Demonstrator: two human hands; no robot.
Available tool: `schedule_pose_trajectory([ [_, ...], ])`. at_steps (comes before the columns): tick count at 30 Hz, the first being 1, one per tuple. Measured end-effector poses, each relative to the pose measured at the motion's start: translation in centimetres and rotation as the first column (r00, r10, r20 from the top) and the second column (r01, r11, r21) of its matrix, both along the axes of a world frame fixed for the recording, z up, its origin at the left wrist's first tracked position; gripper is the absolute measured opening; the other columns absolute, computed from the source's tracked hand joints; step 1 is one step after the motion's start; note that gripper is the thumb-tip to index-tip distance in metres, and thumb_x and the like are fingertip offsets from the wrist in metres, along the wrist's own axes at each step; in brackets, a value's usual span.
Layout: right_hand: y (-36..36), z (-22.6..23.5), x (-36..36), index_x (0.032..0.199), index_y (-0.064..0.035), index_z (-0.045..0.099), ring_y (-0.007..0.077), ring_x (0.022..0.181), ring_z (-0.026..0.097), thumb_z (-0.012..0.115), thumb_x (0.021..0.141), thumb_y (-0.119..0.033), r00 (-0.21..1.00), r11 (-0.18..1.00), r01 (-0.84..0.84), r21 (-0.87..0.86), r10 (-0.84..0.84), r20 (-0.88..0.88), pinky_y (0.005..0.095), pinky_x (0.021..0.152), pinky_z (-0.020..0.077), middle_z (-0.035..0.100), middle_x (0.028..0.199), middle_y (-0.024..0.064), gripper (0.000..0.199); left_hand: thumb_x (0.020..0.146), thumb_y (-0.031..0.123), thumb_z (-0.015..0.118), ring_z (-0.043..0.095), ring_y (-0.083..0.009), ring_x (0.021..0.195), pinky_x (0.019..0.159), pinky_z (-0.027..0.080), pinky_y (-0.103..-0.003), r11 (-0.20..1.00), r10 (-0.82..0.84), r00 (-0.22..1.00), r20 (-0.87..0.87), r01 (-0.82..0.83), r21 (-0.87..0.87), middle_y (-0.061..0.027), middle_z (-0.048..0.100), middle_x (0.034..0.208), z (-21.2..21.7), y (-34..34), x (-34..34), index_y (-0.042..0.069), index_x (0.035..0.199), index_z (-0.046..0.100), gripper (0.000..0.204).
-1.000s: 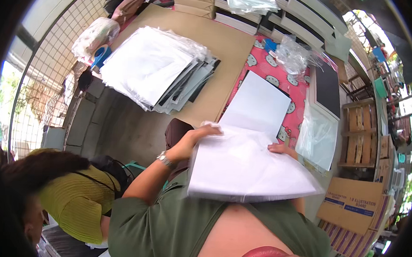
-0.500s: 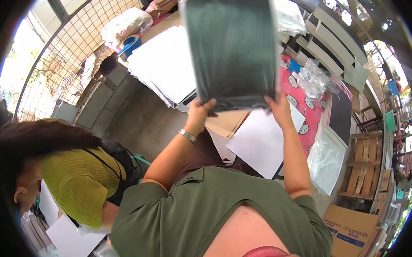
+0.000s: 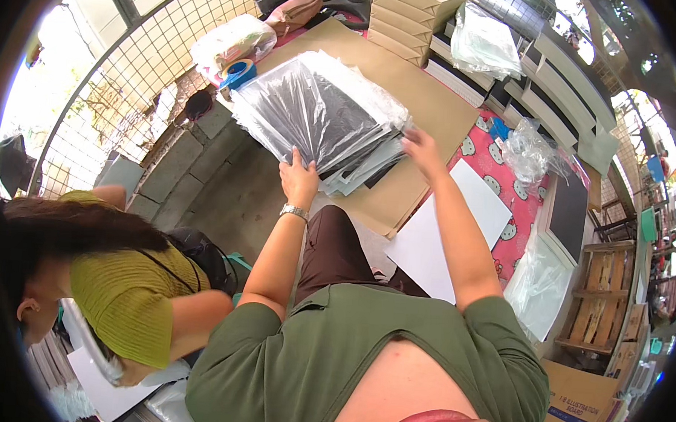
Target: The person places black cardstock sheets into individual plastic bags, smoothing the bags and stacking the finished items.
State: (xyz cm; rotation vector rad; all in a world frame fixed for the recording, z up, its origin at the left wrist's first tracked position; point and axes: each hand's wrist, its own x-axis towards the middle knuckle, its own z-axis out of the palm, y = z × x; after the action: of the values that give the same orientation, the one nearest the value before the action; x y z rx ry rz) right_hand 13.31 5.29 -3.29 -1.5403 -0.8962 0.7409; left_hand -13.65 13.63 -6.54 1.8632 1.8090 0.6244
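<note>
A stack of black boards in clear plastic sleeves (image 3: 305, 108) lies in front of me, its edges uneven and the top sleeve wrinkled and shiny. My left hand (image 3: 300, 181) rests at the stack's near corner, fingers spread and touching the plastic. At the right edge of the stack is my right hand (image 3: 425, 156), slightly blurred, its fingers stretched toward the sleeve edges. Beneath the stack lies brown cardboard (image 3: 440, 114). A white sheet (image 3: 423, 241) lies to the right, partly under my right forearm.
A blue tape dispenser (image 3: 238, 74) stands beyond the stack's left corner. Crumpled clear plastic (image 3: 533, 152) lies on a pink patterned cover (image 3: 480, 142) at right. Close on my left, a co-worker in a yellow-green top (image 3: 127, 300) bends over white sheets. Cartons (image 3: 579, 399) stand low at right.
The dark sleeved board that both hands held up is now down on the stack. My left hand has moved slightly left onto its corner; my right hand has shifted left to its edge.
</note>
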Motion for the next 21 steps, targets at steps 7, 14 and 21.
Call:
schedule_pose_trajectory([
  [7, -38.4, -7.8, 17.6, 0.117, -0.0018, 0.052, 0.0345, 0.114, 0.046, 0.058, 0.081, -0.022, 0.0, 0.335, 0.932, 0.138, -0.38, 0.925, 0.0423, 0.097, 0.0354, 0.052, 0.118, 0.0209, 0.041, 0.078, 0.041, 0.062, 0.012, -0.0445, 0.131, 0.105, 0.021, -0.044, 0.944, -0.178, 0.983, -0.04, 0.182, 0.273, -0.0353, 0.008, 0.139, -2.9, 0.7, 0.4, 0.007, 0.136, 0.033, 0.073],
  [14, -47.6, -10.5, 6.6, 0.123, -0.0075, 0.047, 0.0368, 0.112, 0.047, 0.062, 0.08, -0.025, 0.527, 0.505, 0.785, -0.358, -0.241, 0.815, 0.044, 0.092, 0.0382, 0.049, 0.12, 0.0239, 0.049, 0.077, 0.047, 0.062, 0.001, -0.0432, 0.134, 0.108, 0.01, -0.047, 0.975, -0.2, 0.979, -0.043, 0.203, 0.095, -0.029, 0.0, 0.144, -3.1, 1.2, 0.5, 0.009, 0.139, 0.028, 0.08],
  [21, -45.3, -8.6, 7.4, 0.099, -0.002, 0.061, 0.036, 0.087, 0.059, 0.071, 0.069, -0.022, 0.274, 0.341, 0.938, -0.064, -0.616, 0.739, 0.0395, 0.077, 0.0457, 0.061, 0.097, 0.0236, 0.037, 0.073, 0.032, 0.067, 0.005, -0.0426, 0.133, 0.106, 0.011, -0.051, 0.865, -0.352, 0.932, -0.091, 0.361, 0.349, -0.023, 0.013, 0.145, 3.5, -5.9, 4.9, 0.017, 0.12, 0.051, 0.052],
])
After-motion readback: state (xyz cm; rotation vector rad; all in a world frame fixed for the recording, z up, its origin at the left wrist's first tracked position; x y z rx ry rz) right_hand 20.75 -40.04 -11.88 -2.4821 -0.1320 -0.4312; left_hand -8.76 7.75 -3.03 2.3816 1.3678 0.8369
